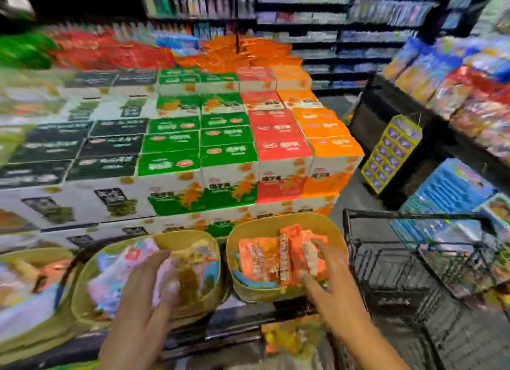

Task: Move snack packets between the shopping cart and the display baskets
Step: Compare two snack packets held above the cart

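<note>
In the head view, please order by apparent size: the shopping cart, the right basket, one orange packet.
1. shopping cart
2. right basket, though nearness to the camera may flatter it
3. orange packet

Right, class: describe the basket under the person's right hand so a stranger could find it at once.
Start at the stacked cartons; two tan baskets sit just below. Take the basket nearest the black shopping cart, where the right hand reaches. Only it holds orange-red packets; its neighbour holds pale mixed ones.

two bare forearms, no sleeves in view, left hand [143, 295], right hand [328, 284], no rings, no watch
</note>
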{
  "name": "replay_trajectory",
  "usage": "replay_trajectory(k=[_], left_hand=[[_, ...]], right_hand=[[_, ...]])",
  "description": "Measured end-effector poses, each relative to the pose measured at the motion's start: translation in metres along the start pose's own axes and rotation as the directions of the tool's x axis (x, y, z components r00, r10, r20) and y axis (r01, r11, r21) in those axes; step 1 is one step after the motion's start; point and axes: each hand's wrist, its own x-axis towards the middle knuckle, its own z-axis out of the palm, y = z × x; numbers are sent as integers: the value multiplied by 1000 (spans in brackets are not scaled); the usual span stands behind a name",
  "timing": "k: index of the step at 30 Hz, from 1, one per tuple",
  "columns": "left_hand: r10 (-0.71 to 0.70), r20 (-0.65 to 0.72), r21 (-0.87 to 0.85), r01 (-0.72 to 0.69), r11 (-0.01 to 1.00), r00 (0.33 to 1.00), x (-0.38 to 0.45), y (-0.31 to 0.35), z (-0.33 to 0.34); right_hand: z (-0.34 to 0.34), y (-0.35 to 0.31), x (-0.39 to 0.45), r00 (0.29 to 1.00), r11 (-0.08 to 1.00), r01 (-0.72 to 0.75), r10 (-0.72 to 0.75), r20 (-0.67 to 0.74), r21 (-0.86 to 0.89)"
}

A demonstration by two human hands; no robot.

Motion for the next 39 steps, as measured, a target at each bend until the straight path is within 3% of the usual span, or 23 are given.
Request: replay_trajectory(k=[4,7,12,16,21,24,29,31,34,39], left_hand=[[-111,-41,55,113,992,993,33,-36,-31],[-97,-25,187,100,977,995,52,-60,-52],[-124,65,281,101,954,990,74,-102,-63],[-100,75,288,75,955,992,81,-119,-60],[-243,139,239,206,949,960,93,-127,-53],[-274,262,266,203,942,925,95,-128,-47],[-336,327,311,235,921,883,103,-132,-45],[-335,360,287,238,928,871,103,-134,-42],[-265,285,396,138,908,921,99,-135,-34],[-79,217,587,-65,807,973,103,-128,-44]], right_hand=[[38,8,66,971,945,-153,198,136,-288],[55,13,98,932,886,-233,322,169,-402],[62,21,123,847,809,-461,524,92,-365],[65,23,126,777,773,-547,611,148,-322],[65,17,121,701,742,-656,668,249,-143],[81,10,119,701,758,-611,652,289,-227],[88,-4,120,783,747,-429,588,204,-508],[81,-7,116,809,757,-419,562,172,-501],[67,-5,110,853,824,-386,490,179,-415],[57,1,105,867,905,-261,372,332,-335]])
